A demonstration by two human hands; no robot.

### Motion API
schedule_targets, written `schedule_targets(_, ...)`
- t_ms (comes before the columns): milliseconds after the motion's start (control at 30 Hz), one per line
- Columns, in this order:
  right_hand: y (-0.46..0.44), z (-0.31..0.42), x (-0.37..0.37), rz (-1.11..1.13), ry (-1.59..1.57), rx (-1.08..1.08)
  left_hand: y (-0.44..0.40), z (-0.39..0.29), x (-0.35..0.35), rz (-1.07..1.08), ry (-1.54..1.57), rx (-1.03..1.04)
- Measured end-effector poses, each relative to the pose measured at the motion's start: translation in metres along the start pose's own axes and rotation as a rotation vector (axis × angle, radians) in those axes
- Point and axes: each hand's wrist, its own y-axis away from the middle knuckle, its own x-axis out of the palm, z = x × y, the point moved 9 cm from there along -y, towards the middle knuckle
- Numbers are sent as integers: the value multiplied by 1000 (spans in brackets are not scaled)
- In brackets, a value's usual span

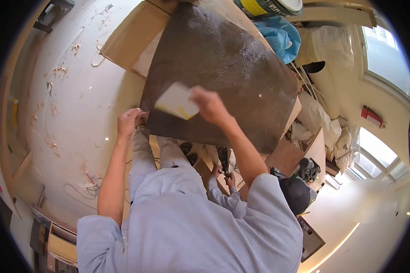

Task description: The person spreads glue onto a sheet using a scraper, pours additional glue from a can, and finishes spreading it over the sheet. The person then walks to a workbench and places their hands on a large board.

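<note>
My right hand (209, 105) grips a flat white spreader (175, 101) with yellowish smears along its lower edge, blurred by motion. It is over a large dark brown sheet (223, 68) with glossy wet-looking patches on its far part. My left hand (129, 122) is closed in a pinch at the sheet's left edge, near its lower corner. What sits between those fingers, if anything, I cannot make out.
A co-worker in a black cap (294, 195) crouches at my right, hands on a dark power tool (224, 157). A large can (269, 7) and blue plastic bag (280, 38) stand beyond the sheet. Cardboard (132, 34) lies left; shavings (61, 70) litter the floor.
</note>
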Motion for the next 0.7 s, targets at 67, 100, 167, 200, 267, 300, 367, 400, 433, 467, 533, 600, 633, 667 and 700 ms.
schedule_targets(67, 16, 5, -9, 8, -58, 155, -3, -1, 1, 20, -9, 11)
schedule_targets(100, 35, -27, -55, -158, 272, 99, 0, -1, -1, 19, -9, 13)
schedule_targets(167, 93, -146, -130, -538, -202, 603, -1, -4, -1, 31, -52, 3)
schedule_targets(200, 113, -196, -155, -520, -20, 617, -2, -4, -1, 30, -74, -6)
schedule_targets(267, 88, -206, -145, -539, -95, 526, -5, -1, -2, 56, -106, -9)
schedule_targets(300, 46, -160, -128, -474, -46, 433, -7, 0, -4, 68, -127, -10)
schedule_targets(367, -7, -88, -69, -318, -112, 319, -5, -5, -3, 80, -144, 2)
schedule_targets(400, -19, -52, -27, -149, -21, 78, -3, -6, -1, 101, -152, 5)
schedule_targets(433, -29, -2, 11, 50, 3, 10, -4, -4, -2, 92, -164, 11)
schedule_targets(467, -21, 41, 47, 247, -163, -78, -7, -2, -3, 87, -175, 21)
schedule_targets(533, -8, 42, 36, 297, -28, -150, -6, -7, -2, 96, -185, 26)
schedule_targets(600, -20, -10, -15, 135, -129, 31, 0, -14, -2, 97, -166, 25)
schedule_targets(633, -29, -55, -47, -66, -291, 269, 3, -12, -4, 100, -162, 14)
schedule_targets(667, -46, -47, -63, -113, -202, 280, 1, -13, -4, 110, -158, 11)
schedule_targets(700, -62, -39, -79, -164, -108, 287, -1, -14, 0, 124, -153, 13)
